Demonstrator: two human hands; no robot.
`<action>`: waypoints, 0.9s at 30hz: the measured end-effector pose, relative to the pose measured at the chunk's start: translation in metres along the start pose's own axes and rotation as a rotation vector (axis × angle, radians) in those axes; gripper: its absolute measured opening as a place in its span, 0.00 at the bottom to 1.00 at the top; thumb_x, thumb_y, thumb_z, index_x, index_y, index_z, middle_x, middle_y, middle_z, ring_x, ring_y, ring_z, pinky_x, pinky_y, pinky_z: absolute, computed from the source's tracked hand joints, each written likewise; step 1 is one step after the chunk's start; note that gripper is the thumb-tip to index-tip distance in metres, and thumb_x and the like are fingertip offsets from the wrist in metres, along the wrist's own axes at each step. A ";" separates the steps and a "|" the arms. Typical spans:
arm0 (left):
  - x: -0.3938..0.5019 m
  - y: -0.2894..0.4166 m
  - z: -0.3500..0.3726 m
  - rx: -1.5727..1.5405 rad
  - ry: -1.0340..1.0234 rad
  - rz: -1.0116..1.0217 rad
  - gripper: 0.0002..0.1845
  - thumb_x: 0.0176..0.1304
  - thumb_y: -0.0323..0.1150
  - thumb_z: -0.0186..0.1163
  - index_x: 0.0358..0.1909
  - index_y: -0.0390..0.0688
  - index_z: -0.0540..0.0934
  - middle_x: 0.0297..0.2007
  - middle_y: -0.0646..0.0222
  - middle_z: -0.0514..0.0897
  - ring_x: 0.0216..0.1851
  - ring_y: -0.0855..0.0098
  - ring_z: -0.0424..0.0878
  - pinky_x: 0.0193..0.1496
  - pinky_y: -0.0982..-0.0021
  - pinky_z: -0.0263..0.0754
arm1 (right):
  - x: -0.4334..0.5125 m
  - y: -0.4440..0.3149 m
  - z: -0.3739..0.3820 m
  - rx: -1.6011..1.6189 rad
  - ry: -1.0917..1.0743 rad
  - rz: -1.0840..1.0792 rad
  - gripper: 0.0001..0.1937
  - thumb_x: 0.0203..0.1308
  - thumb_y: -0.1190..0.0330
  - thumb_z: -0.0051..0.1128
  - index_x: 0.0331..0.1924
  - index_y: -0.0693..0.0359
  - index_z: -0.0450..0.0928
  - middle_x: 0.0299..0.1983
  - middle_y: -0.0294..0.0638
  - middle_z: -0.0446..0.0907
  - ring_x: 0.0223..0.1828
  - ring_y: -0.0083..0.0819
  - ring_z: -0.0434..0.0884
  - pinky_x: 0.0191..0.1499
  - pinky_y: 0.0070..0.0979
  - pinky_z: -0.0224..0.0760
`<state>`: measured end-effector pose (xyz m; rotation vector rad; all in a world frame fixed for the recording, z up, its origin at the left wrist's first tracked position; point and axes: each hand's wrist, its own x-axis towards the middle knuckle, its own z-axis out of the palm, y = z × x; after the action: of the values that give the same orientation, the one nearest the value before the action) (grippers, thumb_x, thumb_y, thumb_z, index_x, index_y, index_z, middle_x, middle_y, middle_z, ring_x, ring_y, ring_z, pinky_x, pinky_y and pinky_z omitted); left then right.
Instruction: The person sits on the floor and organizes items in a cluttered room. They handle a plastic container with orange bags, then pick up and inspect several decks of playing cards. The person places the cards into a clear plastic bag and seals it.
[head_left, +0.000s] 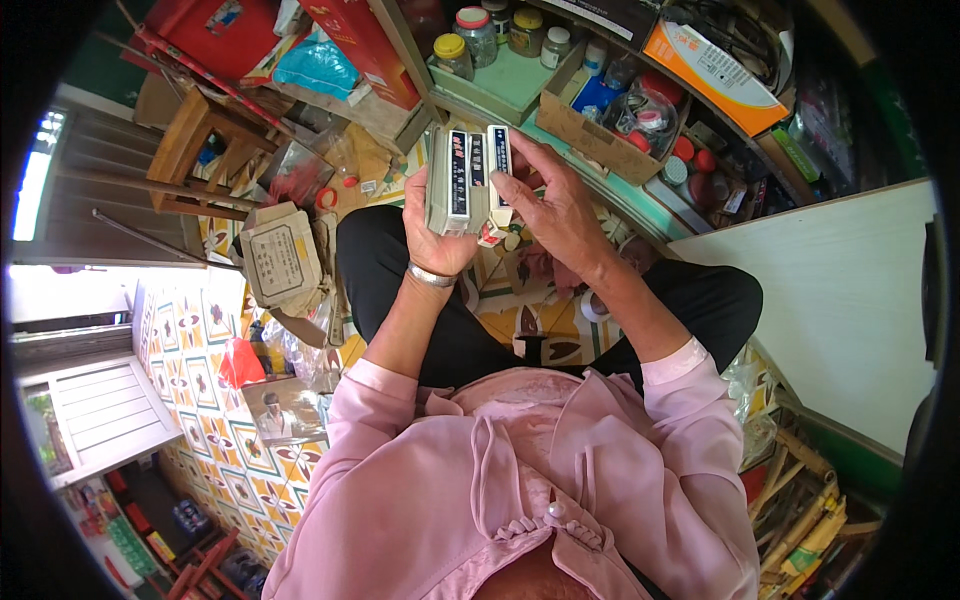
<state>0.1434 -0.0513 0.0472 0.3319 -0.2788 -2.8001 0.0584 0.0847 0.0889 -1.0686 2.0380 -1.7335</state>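
Observation:
My left hand (437, 244), with a metal band at the wrist, holds a clear plastic case (438, 180) from its left side and underside. Inside or against the case stand narrow white boxes (458, 174) with dark printed labels. Between the thumb and fingers of my right hand (559, 199) is another narrow white box (499, 161) with a dark label, at the case's right side. Whether this box touches the case is hard to tell. Just below them a small red-and-white carton (491, 231) shows, partly covered. Both hands are above my crossed legs.
A worn cardboard box (283, 255) lies left of my knee, near a wooden stool (184, 154). Ahead, the cabinet holds lidded jars (476, 36) on a green tray (517, 82) and a cardboard box (589, 139) of containers. A pale panel (817, 277) stands at right.

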 end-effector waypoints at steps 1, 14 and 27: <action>-0.002 -0.001 0.001 0.006 -0.014 -0.021 0.18 0.67 0.43 0.50 0.48 0.42 0.80 0.46 0.64 0.85 0.46 0.64 0.82 0.55 0.61 0.74 | 0.000 0.001 -0.001 0.061 -0.013 0.081 0.25 0.65 0.63 0.57 0.63 0.65 0.67 0.42 0.45 0.81 0.40 0.28 0.81 0.45 0.25 0.74; 0.012 -0.025 -0.029 0.517 0.029 0.046 0.25 0.71 0.41 0.51 0.68 0.49 0.64 0.54 0.67 0.79 0.53 0.70 0.79 0.56 0.68 0.73 | -0.009 0.061 0.034 0.102 0.133 0.326 0.39 0.65 0.44 0.48 0.64 0.73 0.58 0.50 0.63 0.72 0.53 0.53 0.73 0.53 0.37 0.69; 0.006 -0.018 -0.025 0.339 0.110 -0.209 0.18 0.68 0.37 0.57 0.56 0.42 0.74 0.50 0.65 0.82 0.51 0.66 0.81 0.57 0.61 0.75 | -0.021 0.064 -0.003 0.194 0.005 0.347 0.43 0.59 0.35 0.50 0.57 0.72 0.67 0.45 0.56 0.77 0.45 0.41 0.80 0.45 0.33 0.72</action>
<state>0.1394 -0.0401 0.0179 0.6223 -0.7350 -2.9168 0.0474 0.1022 0.0243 -0.6093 1.8757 -1.7055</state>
